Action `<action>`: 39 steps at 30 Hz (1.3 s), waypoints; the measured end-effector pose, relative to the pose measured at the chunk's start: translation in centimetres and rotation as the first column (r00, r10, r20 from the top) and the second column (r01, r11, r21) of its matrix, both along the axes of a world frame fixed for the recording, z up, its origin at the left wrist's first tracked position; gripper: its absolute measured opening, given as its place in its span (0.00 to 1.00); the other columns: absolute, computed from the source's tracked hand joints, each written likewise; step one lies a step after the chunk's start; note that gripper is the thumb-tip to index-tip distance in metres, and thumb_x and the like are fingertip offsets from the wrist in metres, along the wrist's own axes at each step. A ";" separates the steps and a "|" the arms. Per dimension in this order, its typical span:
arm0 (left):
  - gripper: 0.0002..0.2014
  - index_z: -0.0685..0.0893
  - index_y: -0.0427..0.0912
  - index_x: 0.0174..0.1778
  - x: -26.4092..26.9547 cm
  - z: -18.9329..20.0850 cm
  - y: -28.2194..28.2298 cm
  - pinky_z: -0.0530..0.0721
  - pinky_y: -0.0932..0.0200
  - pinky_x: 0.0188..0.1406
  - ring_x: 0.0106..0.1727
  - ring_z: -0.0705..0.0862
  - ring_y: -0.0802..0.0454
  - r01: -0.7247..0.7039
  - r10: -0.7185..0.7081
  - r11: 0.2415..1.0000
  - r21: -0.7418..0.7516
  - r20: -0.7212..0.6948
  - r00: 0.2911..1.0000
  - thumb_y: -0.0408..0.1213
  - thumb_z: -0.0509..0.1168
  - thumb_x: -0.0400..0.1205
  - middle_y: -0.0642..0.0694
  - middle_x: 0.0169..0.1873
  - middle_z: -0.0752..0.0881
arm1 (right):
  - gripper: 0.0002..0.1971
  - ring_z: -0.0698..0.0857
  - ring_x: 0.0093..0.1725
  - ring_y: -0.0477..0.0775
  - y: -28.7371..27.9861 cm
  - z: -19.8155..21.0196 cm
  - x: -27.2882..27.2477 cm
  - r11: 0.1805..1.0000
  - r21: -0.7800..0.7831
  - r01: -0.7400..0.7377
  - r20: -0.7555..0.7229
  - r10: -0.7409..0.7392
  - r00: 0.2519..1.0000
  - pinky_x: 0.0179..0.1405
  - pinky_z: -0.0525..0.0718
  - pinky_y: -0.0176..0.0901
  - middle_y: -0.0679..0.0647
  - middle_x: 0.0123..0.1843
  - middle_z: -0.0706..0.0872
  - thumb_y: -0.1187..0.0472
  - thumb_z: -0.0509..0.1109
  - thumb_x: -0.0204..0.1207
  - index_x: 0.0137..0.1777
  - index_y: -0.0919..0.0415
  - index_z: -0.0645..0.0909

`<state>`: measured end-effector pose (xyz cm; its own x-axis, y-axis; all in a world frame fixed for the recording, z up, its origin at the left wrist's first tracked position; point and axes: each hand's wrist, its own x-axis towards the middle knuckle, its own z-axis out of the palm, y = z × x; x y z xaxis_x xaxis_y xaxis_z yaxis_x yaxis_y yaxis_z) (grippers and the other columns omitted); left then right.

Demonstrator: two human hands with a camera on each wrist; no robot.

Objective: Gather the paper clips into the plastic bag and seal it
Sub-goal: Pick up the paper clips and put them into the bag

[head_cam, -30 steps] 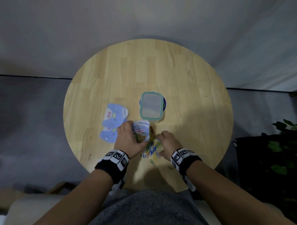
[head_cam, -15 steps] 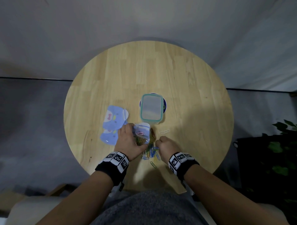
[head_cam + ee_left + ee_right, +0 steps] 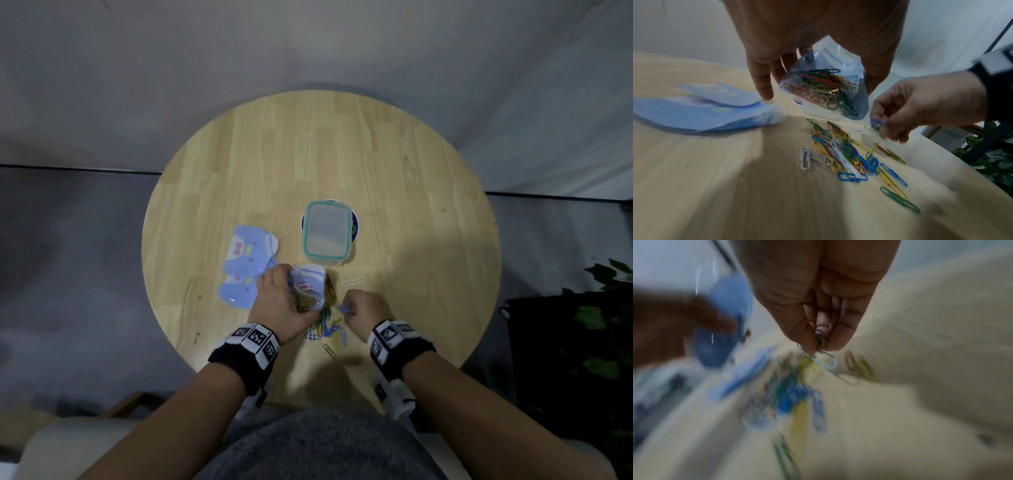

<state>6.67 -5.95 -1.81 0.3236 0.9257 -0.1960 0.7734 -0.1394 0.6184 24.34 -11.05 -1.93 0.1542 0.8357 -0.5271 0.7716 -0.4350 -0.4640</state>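
My left hand [image 3: 279, 303] grips a small clear plastic bag [image 3: 308, 287] just above the round wooden table [image 3: 411, 205]; the bag [image 3: 824, 91] holds several coloured paper clips. Its mouth is hidden by my fingers. My right hand [image 3: 359, 306] pinches a few paper clips [image 3: 821, 341], a blue one [image 3: 876, 121] showing at the fingertips, close to the right of the bag. A loose pile of coloured clips [image 3: 327, 330] lies on the table between my wrists, spread out in the left wrist view [image 3: 849, 159]. One white clip [image 3: 352, 282] lies apart.
A clear lidded box with a teal rim [image 3: 327, 233] stands on a dark blue disc beyond the bag. Two blue cartoon-printed pouches [image 3: 245, 267] lie overlapping to the left of my left hand. A leafy plant [image 3: 603, 325] stands off the table's right side.
My right hand has drawn back a little from the bag to the pile and now pinches a few clips. The left hand keeps its hold on the bag.
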 end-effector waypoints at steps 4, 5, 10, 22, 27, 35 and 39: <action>0.38 0.68 0.39 0.60 0.6 0.4 -0.1 0.70 0.55 0.49 0.50 0.64 0.50 0.009 -0.009 1.000 -0.004 0.000 1.000 0.53 0.75 0.60 0.44 0.51 0.72 | 0.11 0.81 0.32 0.55 1.3 3.0 0.7 0.889 0.099 0.448 -0.329 -0.395 0.858 0.37 0.80 0.45 0.54 0.27 0.82 0.71 0.76 0.62 0.29 0.55 0.80; 0.38 0.68 0.39 0.60 0.9 0.5 -0.2 0.71 0.55 0.49 0.51 0.65 0.49 0.017 -0.017 1.000 0.004 -0.001 1.000 0.52 0.76 0.60 0.44 0.51 0.71 | 0.13 0.81 0.30 0.56 2.0 4.2 0.7 0.856 0.108 0.506 -0.409 -0.425 0.807 0.36 0.83 0.50 0.53 0.26 0.81 0.71 0.76 0.61 0.27 0.53 0.78; 0.37 0.68 0.37 0.58 2.6 1.4 -0.1 0.71 0.53 0.49 0.53 0.68 0.45 0.047 -0.048 0.999 0.027 0.046 0.998 0.50 0.75 0.58 0.42 0.51 0.71 | 0.08 0.81 0.29 0.53 4.9 7.5 -0.6 0.845 0.232 0.482 -0.437 -0.352 0.828 0.39 0.86 0.49 0.49 0.24 0.80 0.70 0.77 0.61 0.31 0.57 0.82; 0.36 0.69 0.35 0.57 3.3 1.8 -0.1 0.66 0.57 0.46 0.52 0.66 0.47 0.031 -0.033 0.999 0.015 0.126 0.992 0.49 0.71 0.57 0.48 0.49 0.66 | 0.06 0.88 0.41 0.62 5.3 9.4 -1.7 0.969 0.203 0.141 -0.119 -0.119 0.986 0.40 0.87 0.45 0.65 0.38 0.91 0.67 0.76 0.61 0.38 0.68 0.88; 0.36 0.69 0.33 0.57 3.2 1.9 0.2 0.65 0.58 0.47 0.51 0.64 0.50 0.009 -0.019 0.998 0.057 0.163 0.987 0.49 0.71 0.58 0.47 0.49 0.65 | 0.05 0.88 0.44 0.53 5.1 10.1 -0.6 0.986 0.145 0.080 -0.074 -0.069 0.995 0.47 0.85 0.41 0.55 0.42 0.91 0.63 0.77 0.66 0.41 0.60 0.90; 0.41 0.67 0.34 0.61 3.5 1.9 0.0 0.74 0.54 0.50 0.55 0.71 0.42 0.077 -0.085 0.995 0.059 0.161 0.983 0.49 0.73 0.56 0.40 0.54 0.70 | 0.11 0.82 0.44 0.50 6.0 9.7 -0.5 0.956 0.293 0.008 -0.064 0.012 0.998 0.51 0.83 0.46 0.51 0.47 0.84 0.60 0.76 0.66 0.49 0.53 0.86; 0.40 0.68 0.34 0.61 3.4 1.8 0.0 0.71 0.56 0.49 0.54 0.70 0.43 0.053 -0.061 0.997 0.050 0.166 0.984 0.49 0.73 0.56 0.41 0.53 0.70 | 0.02 0.86 0.41 0.55 5.6 9.3 -0.6 0.919 0.388 0.074 -0.093 -0.041 0.995 0.45 0.86 0.51 0.54 0.40 0.88 0.63 0.74 0.66 0.38 0.57 0.87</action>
<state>10.06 -5.92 0.02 0.4006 0.9115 -0.0932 0.6493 -0.2107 0.7307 23.75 -5.42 7.40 0.1788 0.9684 -0.1738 0.7033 -0.2493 -0.6657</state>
